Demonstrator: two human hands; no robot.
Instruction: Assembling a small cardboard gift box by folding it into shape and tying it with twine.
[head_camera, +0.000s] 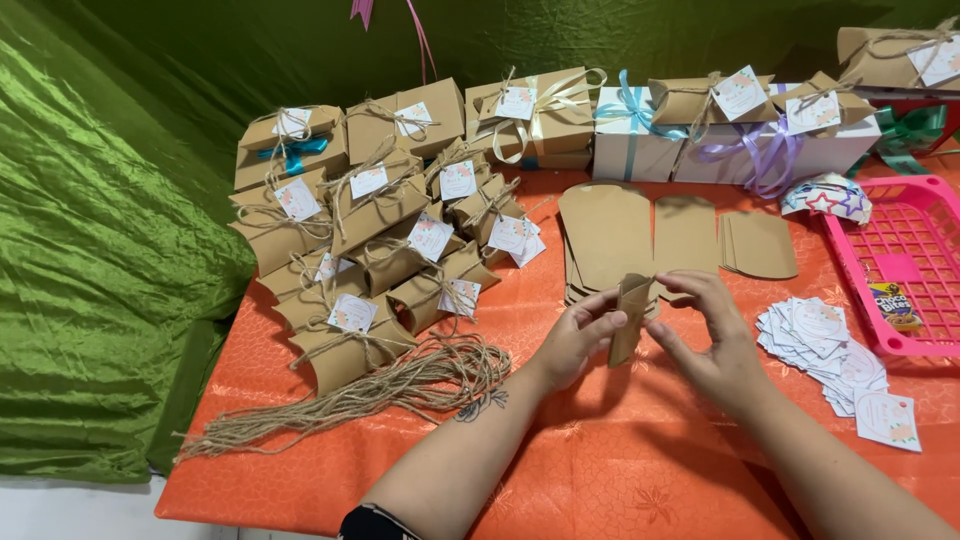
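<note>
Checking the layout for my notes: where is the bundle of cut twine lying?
In the head view, the twine bundle lies on the orange tablecloth, left of the left hand and just in front of the pile of tied kraft boxes.

Pillow-box blank (630, 318): matt brown kraft card, smooth, held between both hands. Flat blanks (610, 235): same matt kraft card, stacked. Finished boxes (350, 240): matt kraft card, tied with rough fibrous jute. Loose twine bundle (390, 385): coarse, hairy jute cord. Tags (835, 355): smooth white printed paper, slight sheen. Ribbons (770, 150): glossy satin-like. Basket (905, 265): glossy pink plastic grid. Tabletop (620, 470): orange cover, embossed, faintly shiny. Backdrop cloth (100, 260): green, lustrous, crinkled fabric.
</note>
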